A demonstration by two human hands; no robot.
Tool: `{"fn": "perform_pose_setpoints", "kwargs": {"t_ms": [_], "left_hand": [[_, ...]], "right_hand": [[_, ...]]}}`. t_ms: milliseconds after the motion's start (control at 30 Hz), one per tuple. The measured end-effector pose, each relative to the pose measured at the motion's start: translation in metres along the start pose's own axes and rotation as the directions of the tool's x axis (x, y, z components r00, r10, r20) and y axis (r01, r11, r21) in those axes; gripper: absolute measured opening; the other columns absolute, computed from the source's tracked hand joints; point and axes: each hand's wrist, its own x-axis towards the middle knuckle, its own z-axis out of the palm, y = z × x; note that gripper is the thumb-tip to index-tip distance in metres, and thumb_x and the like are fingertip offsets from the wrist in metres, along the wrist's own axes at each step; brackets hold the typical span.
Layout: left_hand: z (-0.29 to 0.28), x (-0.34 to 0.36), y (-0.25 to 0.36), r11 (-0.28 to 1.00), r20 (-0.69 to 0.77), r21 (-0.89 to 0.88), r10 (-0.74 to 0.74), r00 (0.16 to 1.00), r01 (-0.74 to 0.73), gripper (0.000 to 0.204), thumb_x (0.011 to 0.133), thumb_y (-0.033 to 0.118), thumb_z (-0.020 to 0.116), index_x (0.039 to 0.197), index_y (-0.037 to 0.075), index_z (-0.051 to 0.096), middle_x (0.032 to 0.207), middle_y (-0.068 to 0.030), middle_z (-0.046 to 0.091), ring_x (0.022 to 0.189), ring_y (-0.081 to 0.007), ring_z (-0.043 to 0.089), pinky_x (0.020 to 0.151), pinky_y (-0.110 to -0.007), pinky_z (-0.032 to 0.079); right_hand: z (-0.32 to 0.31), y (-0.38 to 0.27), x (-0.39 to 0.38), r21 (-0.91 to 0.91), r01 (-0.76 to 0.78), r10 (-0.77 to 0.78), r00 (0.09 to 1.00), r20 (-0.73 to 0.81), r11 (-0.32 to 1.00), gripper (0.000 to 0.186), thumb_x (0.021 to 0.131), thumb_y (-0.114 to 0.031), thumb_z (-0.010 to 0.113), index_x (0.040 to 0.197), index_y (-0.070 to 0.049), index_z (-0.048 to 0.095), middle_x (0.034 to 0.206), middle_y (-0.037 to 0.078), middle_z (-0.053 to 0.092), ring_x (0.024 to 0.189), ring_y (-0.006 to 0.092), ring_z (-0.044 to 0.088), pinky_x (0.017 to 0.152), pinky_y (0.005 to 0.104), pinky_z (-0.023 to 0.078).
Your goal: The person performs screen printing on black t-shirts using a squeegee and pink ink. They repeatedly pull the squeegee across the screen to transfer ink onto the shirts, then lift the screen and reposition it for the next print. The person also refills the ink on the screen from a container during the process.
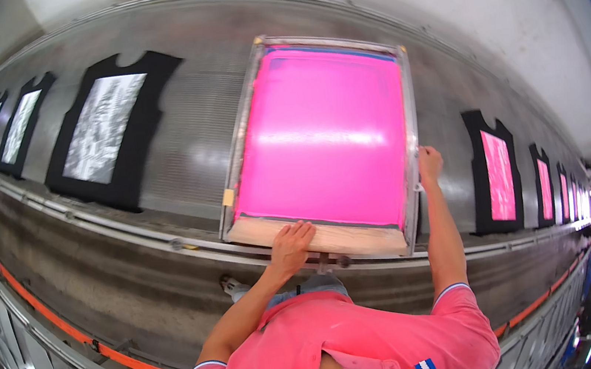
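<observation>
A screen-printing frame [410, 106] with metal sides lies on the long grey table before me. Bright pink ink [318, 129] covers its mesh. A wide squeegee [351, 240] with a pale wooden handle rests across the near end of the frame. My left hand [295, 247] is on the left half of that handle, its fingers over the top. At the frame's right side, my right hand [429, 164] is closed against the metal edge; its fingertips are partly hidden.
Left of the frame lies a black shirt [145, 144] with a white print, and several more recede behind it. Black shirts [482, 182] with pink prints line the right. A metal rail [161, 239] edges the table. Behind me runs an orange rail [121, 363] beside another table.
</observation>
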Motion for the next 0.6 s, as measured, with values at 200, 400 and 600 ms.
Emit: {"fn": "perform_pose_setpoints", "kwargs": {"t_ms": [200,400,600], "left_hand": [[-0.096,-0.035,-0.126,0.998,-0.047,-0.054,0.015,0.999,-0.018,0.040,0.068,0.002,0.063,0.108,0.006,0.064,0.108,-0.0069,0.067,0.103,-0.0261,0.064,0.088,-0.041,0.050],[-0.202,-0.079,-0.265,0.992,0.023,0.022,-0.126,0.992,0.125,0.043,0.065,0.001,0.062,0.107,0.009,0.066,0.101,-0.0099,0.068,0.093,-0.0307,0.065,0.080,-0.043,0.051],[-0.307,-0.134,-0.425,0.977,-0.029,0.098,-0.190,0.981,0.191,0.034,0.064,0.001,0.062,0.095,0.012,0.070,0.089,-0.0100,0.069,0.089,-0.0302,0.066,0.078,-0.044,0.052]], "right_hand": [[0.037,-0.127,-0.062,0.024,0.132,-0.131,0.991,-0.029,0.991,0.029,0.085,-0.024,0.059,0.090,0.002,0.070,0.082,0.023,0.068,0.080,0.0389,0.067,0.072,0.0462,0.048],[0.132,-0.287,-0.122,0.116,0.102,-0.112,0.990,0.081,0.988,0.033,0.086,-0.023,0.054,0.090,0.006,0.069,0.084,0.025,0.068,0.078,0.0401,0.065,0.072,0.0485,0.047],[0.273,-0.431,-0.217,0.250,0.048,-0.096,0.978,0.184,0.967,0.035,0.089,-0.028,0.054,0.092,0.004,0.069,0.085,0.022,0.069,0.082,0.0398,0.066,0.075,0.0470,0.047]]}}
